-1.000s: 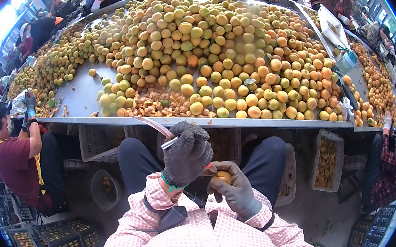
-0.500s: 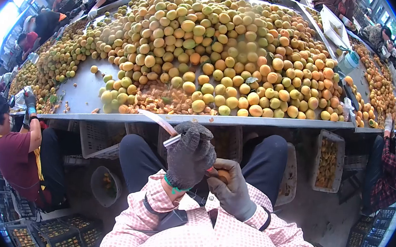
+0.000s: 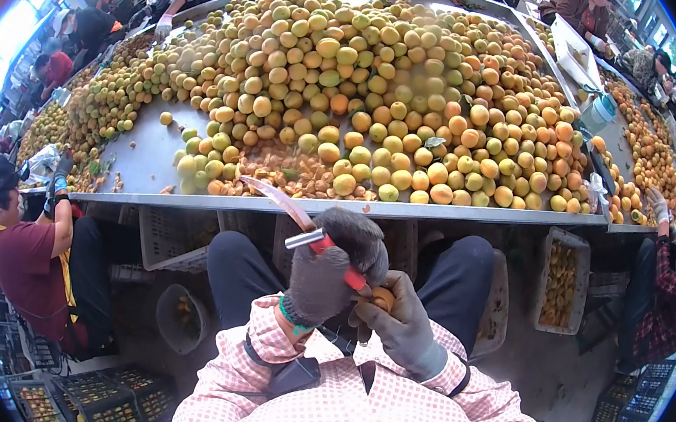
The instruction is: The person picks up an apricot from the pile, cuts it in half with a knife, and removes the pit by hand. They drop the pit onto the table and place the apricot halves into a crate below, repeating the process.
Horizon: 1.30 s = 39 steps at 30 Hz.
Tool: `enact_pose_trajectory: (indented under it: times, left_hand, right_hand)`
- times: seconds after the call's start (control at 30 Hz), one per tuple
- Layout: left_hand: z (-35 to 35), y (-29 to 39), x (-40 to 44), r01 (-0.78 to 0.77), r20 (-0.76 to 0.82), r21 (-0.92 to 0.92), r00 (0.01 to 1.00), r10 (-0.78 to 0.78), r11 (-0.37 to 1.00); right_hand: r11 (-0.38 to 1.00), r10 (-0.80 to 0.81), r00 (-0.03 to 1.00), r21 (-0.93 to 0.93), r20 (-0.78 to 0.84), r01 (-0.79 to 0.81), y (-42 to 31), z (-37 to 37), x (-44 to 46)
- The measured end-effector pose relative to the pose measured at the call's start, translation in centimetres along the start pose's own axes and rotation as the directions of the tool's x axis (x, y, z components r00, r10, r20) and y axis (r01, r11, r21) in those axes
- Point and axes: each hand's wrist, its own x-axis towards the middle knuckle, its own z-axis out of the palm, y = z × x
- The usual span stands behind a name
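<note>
My left hand (image 3: 332,264), in a dark grey glove, is wrapped round the red handle of a knife (image 3: 354,279). Its curved blade points up and left toward the table edge, and the handle's other end meets a fruit (image 3: 382,299). That orange-yellow fruit is held in the fingers of my right hand (image 3: 404,325), also gloved in grey. Both hands are close together above my lap. Beyond them, a large heap of yellow, green and orange fruit (image 3: 417,87) lies on the metal table (image 3: 437,212), with split pieces (image 3: 293,171) near its front edge.
Crates (image 3: 561,280) and a white bucket (image 3: 181,320) stand below the table. A person in a maroon shirt (image 3: 23,264) sits at the left, another in a plaid shirt (image 3: 672,283) at the right. More people are behind the heap. Black crates (image 3: 116,402) are at the lower left.
My left hand has turned, so more of the red handle shows. The blade has shifted slightly right. The fruit is still in my right hand. The co-worker at the right has moved a hand.
</note>
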Motion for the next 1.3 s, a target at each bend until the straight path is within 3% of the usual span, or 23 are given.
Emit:
enact_pose_trajectory:
  times: [0.1,0.13,0.37,0.47,0.6,0.67,0.7,0.77,0.8,0.83,0.87,0.9,0.97,1.03,1.07,1.1,1.23,1.3]
  left_hand:
    - [0.0,1.1,0.9,0.018,-0.014,-0.064,1.000,-0.019,0.998]
    - [-0.9,1.8,0.9,0.114,0.062,-0.117,0.992,-0.107,0.987]
    - [-0.6,1.7,0.3,0.023,-0.027,-0.169,0.999,-0.028,0.985]
    - [-0.6,1.6,0.4,0.032,-0.015,-0.223,0.999,-0.036,0.974]
    - [-0.3,1.1,0.3,0.038,-0.057,-0.237,0.997,-0.053,0.971]
    - [0.4,1.0,0.4,0.057,-0.089,-0.138,0.994,-0.069,0.989]
    - [0.9,0.9,0.5,0.058,-0.088,-0.139,0.994,-0.071,0.989]
    - [1.7,1.2,0.7,0.100,-0.255,0.016,0.962,-0.093,0.995]
    - [2.0,1.6,0.7,0.097,-0.261,0.021,0.961,-0.088,0.995]
    - [2.2,2.2,0.7,0.209,-0.307,0.088,0.936,-0.173,0.974]
    - [2.2,2.5,0.7,0.321,-0.357,0.145,0.899,-0.253,0.936]
    - [2.0,2.6,0.8,0.326,-0.362,0.142,0.896,-0.257,0.935]
    - [1.7,2.7,1.5,0.501,-0.330,0.093,0.831,-0.448,0.861]
    - [1.7,2.6,1.4,0.527,-0.309,0.066,0.818,-0.485,0.847]
    - [1.8,2.4,1.3,0.521,-0.293,0.123,0.832,-0.471,0.845]
    - [1.9,2.3,1.1,0.513,-0.278,0.178,0.845,-0.458,0.840]
    - [1.8,2.1,0.9,0.401,-0.260,0.040,0.889,-0.378,0.915]
    - [1.5,1.8,1.0,0.417,-0.247,0.060,0.886,-0.391,0.907]
  right_hand:
    - [0.998,-0.034,0.999,0.051,-0.019,0.035,-0.2,0.2,0.0]
    - [0.999,-0.029,1.000,0.046,-0.008,0.030,-0.3,0.3,-0.1]
    - [0.989,-0.149,0.989,0.010,0.011,0.149,1.0,0.0,0.0]
    - [0.985,-0.155,0.988,0.081,0.010,0.154,0.8,0.4,-0.1]
    - [0.973,-0.229,0.973,0.025,-0.037,0.230,2.2,0.8,0.1]
    - [0.907,-0.416,0.907,-0.091,-0.064,0.410,2.6,1.3,0.8]
    - [0.908,-0.416,0.907,-0.091,-0.065,0.410,2.5,1.0,1.1]
    - [0.804,-0.548,0.830,-0.206,0.106,0.558,2.2,0.5,1.8]
    - [0.807,-0.545,0.831,-0.200,0.111,0.556,1.7,-0.1,1.7]
    - [0.935,-0.343,0.921,-0.024,0.186,0.353,1.0,-0.8,1.3]
    - [0.987,-0.136,0.946,0.127,0.293,0.103,0.5,-1.3,0.9]
    - [0.987,-0.130,0.948,0.129,0.291,0.096,0.4,-1.4,0.6]
    - [0.963,0.037,0.943,0.240,0.332,-0.122,0.1,-1.5,0.2]
    - [0.972,0.041,0.954,0.209,0.297,-0.107,0.6,-0.7,0.0]
    - [0.988,-0.132,0.974,-0.050,0.182,0.143,1.4,-0.2,0.1]
    - [0.880,-0.324,0.939,-0.326,0.117,0.345,1.9,0.2,0.1]
    - [0.856,-0.417,0.907,-0.309,0.062,0.415,0.9,1.1,0.9]
    - [0.835,-0.408,0.900,-0.334,0.156,0.437,0.5,0.8,2.0]
